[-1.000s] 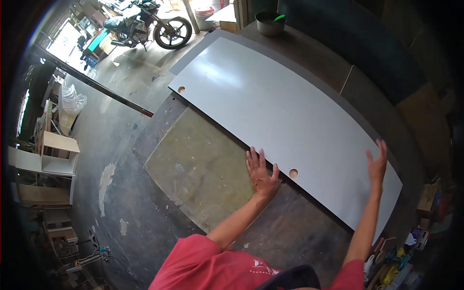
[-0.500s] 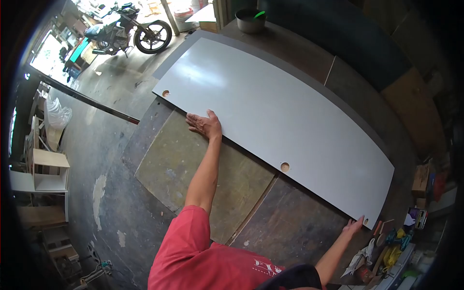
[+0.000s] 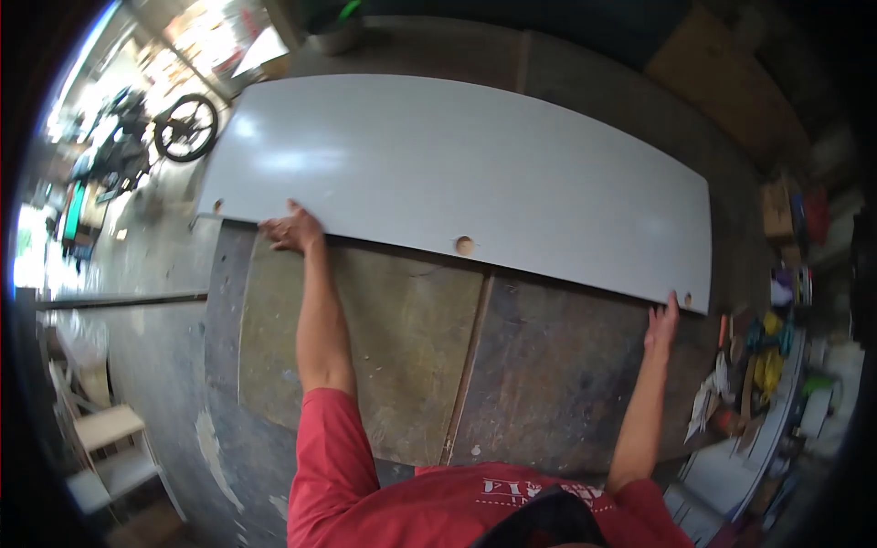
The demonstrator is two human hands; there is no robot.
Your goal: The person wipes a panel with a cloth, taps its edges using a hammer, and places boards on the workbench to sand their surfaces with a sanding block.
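A long white panel (image 3: pixel 512 164) lies across the worktable, with round holes along its near edge; one hole (image 3: pixel 465 245) is near the middle. My left hand (image 3: pixel 294 228) grips the near edge toward the left end, thumb on the top face and fingers at the rim, some of them hidden. At the right corner, my right hand (image 3: pixel 663 324) holds the same edge with a finger reaching onto the top, beside a small hole (image 3: pixel 688 299).
The worktable (image 3: pixel 365 365) has a worn, patched top. A pot (image 3: pixel 333 36) with something green stands at the back. Tools and cloths (image 3: pixel 767 347) lie at the right. A motorcycle (image 3: pixel 123 142) is parked at the left, above a wooden stool-like piece (image 3: pixel 114 438).
My view has turned, so the panel runs more level across it. The grey strip behind the panel's far edge no longer shows. Both hands stay at the near edge.
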